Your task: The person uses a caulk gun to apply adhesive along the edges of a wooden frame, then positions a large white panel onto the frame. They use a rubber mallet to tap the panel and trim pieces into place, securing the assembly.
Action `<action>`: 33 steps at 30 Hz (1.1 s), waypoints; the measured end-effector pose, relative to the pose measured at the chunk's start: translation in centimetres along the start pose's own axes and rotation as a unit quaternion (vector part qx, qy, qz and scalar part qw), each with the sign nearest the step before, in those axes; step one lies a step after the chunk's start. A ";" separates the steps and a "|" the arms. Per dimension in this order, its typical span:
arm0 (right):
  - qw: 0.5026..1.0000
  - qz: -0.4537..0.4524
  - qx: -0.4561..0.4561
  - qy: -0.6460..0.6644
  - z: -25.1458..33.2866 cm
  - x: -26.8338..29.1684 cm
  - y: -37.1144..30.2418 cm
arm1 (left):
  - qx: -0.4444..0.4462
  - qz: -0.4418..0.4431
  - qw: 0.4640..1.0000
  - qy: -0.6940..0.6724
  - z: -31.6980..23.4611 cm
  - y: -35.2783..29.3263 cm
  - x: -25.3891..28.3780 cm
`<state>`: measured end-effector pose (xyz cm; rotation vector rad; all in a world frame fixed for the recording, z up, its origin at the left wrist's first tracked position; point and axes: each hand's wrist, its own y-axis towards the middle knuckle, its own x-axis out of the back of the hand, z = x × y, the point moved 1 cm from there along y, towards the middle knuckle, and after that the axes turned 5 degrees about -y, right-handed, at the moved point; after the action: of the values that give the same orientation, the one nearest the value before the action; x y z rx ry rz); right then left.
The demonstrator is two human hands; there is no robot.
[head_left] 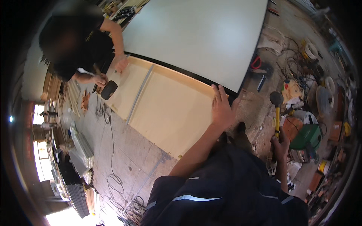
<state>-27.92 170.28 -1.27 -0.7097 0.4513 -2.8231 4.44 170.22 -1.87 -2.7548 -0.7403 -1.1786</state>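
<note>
My left hand point(223, 111) rests at the near corner of a large board, its fingers stretched over the black edge strip point(177, 71). The board's upper face is a smooth whitish panel point(196, 34). Below the strip lies a pale yellowish panel point(177, 109) crossed by a thin grey metal bar point(138, 94). Held out to the right, my right hand point(280, 145) is closed around the handle of a mallet point(277, 113) with a yellow shaft and a dark round head pointing away from me.
Across the board a co-worker point(81, 41) has one hand on the panel's edge and holds a black-headed mallet point(109, 90) in the other. Cables point(113, 180) lie on the floor at left. Right of me are red-handled scissors point(256, 63), a green case point(306, 136) and assorted clutter.
</note>
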 end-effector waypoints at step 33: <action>0.877 0.322 0.300 -0.192 7.9 -4.3 -1.5 | 0.028 -0.189 0.959 -0.210 -2.3 -5.6 10.6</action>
<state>-20.46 170.86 4.03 -0.7630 -0.2288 -1.9527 6.71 178.91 6.38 -2.9290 -1.3660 -0.5843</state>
